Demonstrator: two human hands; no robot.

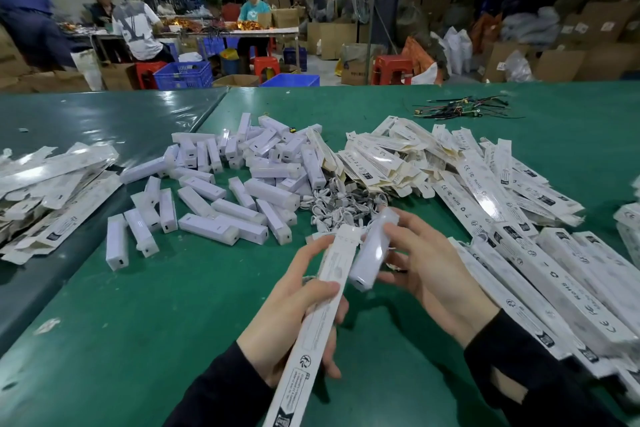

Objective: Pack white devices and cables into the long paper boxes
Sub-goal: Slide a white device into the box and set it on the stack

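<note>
Two hands busy | left hand grips long paper box, mouth at 12 o'clock | right hand fingers curled round white device | judgement: align device squarely with mouth before sliding

Both forearms, in dark sleeves, reach up from the near edge of the table. The left hand is curled round a long paper box, thumb laid across its top face. The right hand grips a white device, fingers apparently wrapped behind it, palm turned inward.
</note>
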